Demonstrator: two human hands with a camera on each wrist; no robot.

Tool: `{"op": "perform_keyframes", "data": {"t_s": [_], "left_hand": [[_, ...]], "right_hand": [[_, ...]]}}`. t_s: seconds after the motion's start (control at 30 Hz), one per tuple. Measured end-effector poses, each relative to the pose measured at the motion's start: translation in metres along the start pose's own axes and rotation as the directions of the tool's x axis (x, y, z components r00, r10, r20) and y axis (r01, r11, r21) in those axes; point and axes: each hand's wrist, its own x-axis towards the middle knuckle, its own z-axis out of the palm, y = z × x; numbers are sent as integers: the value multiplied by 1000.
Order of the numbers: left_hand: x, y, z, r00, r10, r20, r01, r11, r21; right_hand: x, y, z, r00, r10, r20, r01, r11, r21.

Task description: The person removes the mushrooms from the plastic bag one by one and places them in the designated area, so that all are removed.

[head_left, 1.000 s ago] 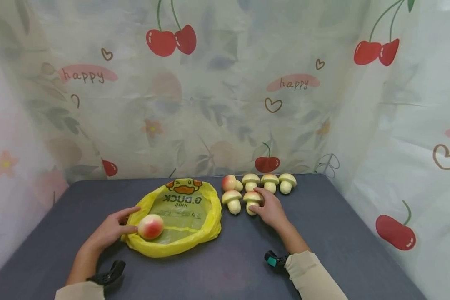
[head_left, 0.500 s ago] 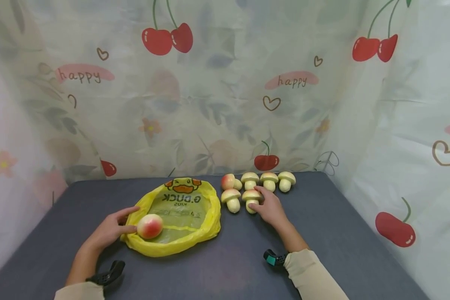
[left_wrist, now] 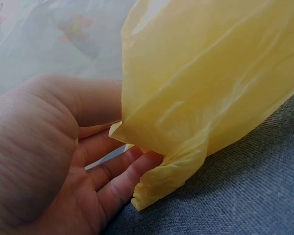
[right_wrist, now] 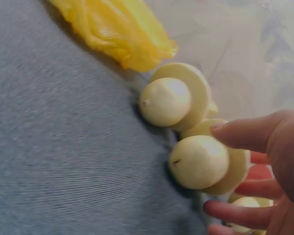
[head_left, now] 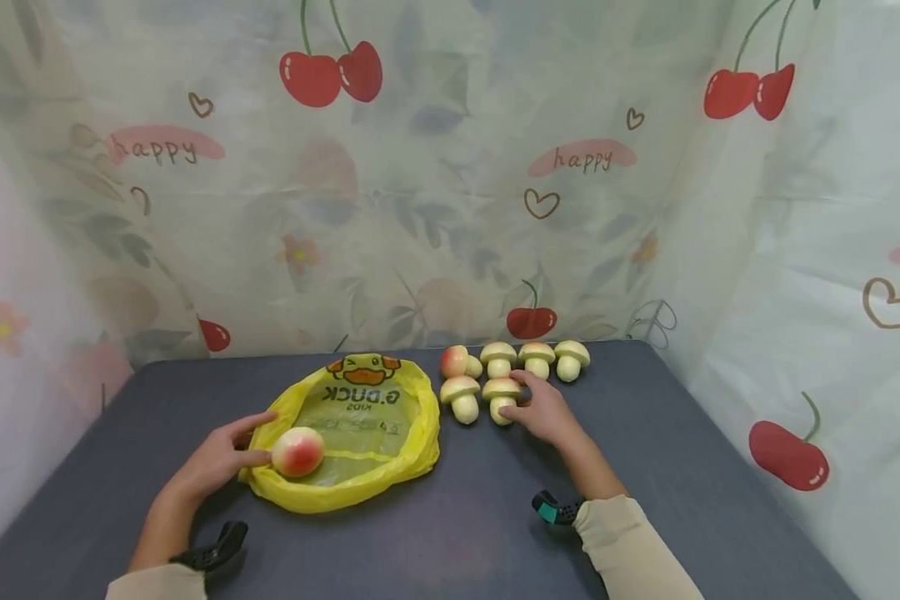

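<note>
A yellow plastic bag with a duck print lies with its mouth open on the dark table. My left hand grips its left rim, with thumb and fingers on either side of the film. Inside the bag near that hand lies a round cream-and-red piece, like the top of a toy mushroom cap; no stem shows. My right hand is at the front-right toy mushroom, which rests on the table. The thumb overlaps its cap in the right wrist view, and the other fingers are extended and spread beyond it.
Left of that mushroom sits another front-row one. Behind them stand several more, including one on its side with a red cap. Printed curtains enclose the table at the back and sides.
My right hand has eased slightly to the right of the front-right mushroom, which stays where it stood. My left hand and the bag keep their places. The head view has shifted a little.
</note>
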Motion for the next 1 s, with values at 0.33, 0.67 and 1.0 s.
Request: {"op": "perform_keyframes", "data": {"t_s": [0.33,0.67,1.0], "left_hand": [[-4,1,-8,1000,9,-8,-9,1000,20],[-2,2,-2,1000,20,-8,-19,1000,9],[-1,3,-2,1000,5,-3,-5,1000,8]], "right_hand": [[-2,-21,-27,994,67,81,-66,998,-18],[-11,-48,-36,997,-51,55,49,998,49],[-1,-82,-9,960,-251,121,261,963,-74]]}}
